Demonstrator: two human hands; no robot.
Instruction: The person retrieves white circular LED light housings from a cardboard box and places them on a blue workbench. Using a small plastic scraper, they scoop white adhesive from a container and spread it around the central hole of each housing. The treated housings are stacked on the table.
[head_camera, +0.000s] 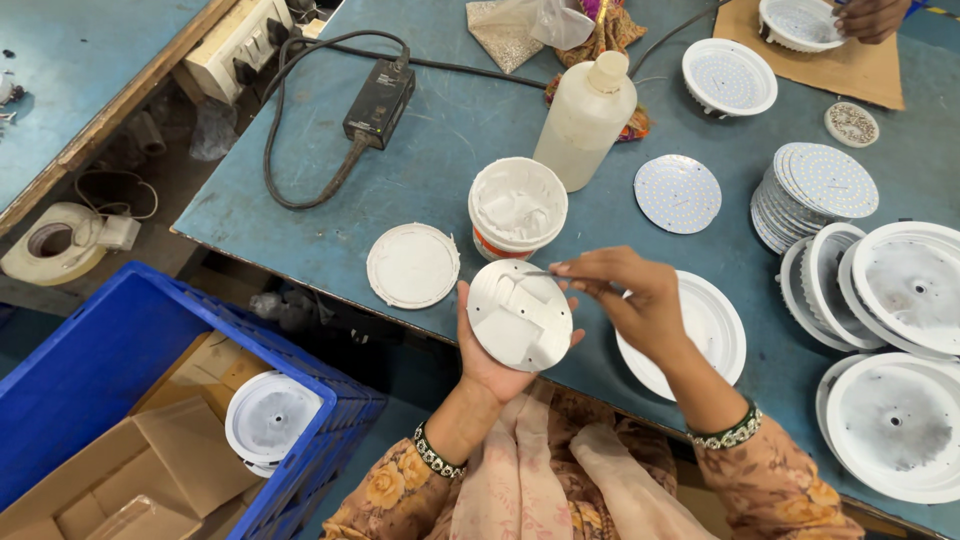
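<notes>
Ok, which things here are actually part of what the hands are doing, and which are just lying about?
In use:
- left hand holding the round white plate
- right hand spreading white paste on it with a thin tool
- open white paste tub

Lying about:
- white plastic bottle
- black power adapter
- round white lid
- stack of round LED boards
- blue plastic crate

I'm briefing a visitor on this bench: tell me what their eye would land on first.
First, the round white disc cupped in the left hand at the table's near edge, while the right hand spreads white paste on it with a thin tool. Just behind stands an open tub of white paste beside a white plastic bottle. Stacks of white lamp housings crowd the right side.
</notes>
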